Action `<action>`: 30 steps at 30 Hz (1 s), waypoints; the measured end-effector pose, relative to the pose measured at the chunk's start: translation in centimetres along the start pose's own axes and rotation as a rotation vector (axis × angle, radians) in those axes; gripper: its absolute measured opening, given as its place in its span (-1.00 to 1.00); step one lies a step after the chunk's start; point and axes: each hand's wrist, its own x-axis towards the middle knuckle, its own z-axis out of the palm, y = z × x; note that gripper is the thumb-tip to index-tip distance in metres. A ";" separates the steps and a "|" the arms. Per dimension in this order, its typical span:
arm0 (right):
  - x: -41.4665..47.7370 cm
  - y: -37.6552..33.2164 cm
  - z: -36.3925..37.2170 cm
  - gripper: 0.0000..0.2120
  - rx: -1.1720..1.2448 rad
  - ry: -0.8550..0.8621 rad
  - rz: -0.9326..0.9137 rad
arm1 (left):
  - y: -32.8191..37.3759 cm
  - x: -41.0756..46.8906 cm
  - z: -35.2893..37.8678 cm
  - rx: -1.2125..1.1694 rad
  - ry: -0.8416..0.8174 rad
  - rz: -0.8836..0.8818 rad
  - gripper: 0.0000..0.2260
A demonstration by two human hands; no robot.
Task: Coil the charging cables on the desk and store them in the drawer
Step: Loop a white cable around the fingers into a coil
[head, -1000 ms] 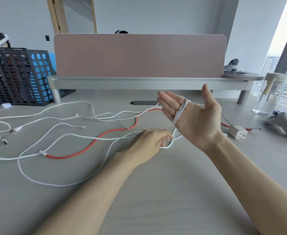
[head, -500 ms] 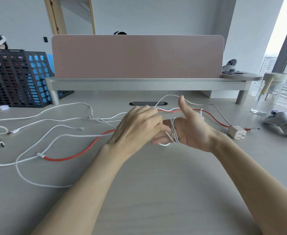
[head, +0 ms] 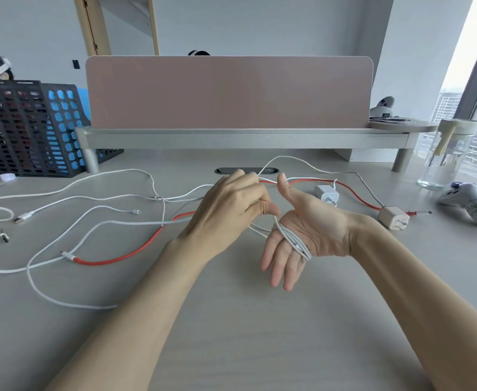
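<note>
A thin, smooth white charging cable (head: 293, 240) is wound in several tight loops around the straight, close-set fingers (head: 281, 266) of the right hand (head: 307, 232), with the thumb lifted apart. Just above the loops, the left hand (head: 226, 213) pinches the same cable between its curled fingers (head: 248, 184) and thumb. Beyond the fingers, a glossy red cable (head: 119, 259), loose white cables (head: 21, 220), a white plug block (head: 327, 193) and a beige cube charger (head: 393, 218) lie on the matte pale-grey counter (head: 231, 320).
</note>
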 end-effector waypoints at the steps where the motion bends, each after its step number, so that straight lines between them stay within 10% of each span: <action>1: 0.1 0.0 0.1 0.25 -0.001 -0.008 0.003 | 0.1 0.1 0.1 -0.016 0.015 -0.008 -0.75; 22: 0.6 0.3 0.5 0.02 0.099 0.352 -0.087 | 0.2 0.1 0.2 -0.174 0.010 -0.171 -0.64; 30: 0.5 0.4 0.5 -0.65 0.042 0.537 -0.180 | -0.6 0.0 0.0 -0.182 0.036 -0.208 -0.69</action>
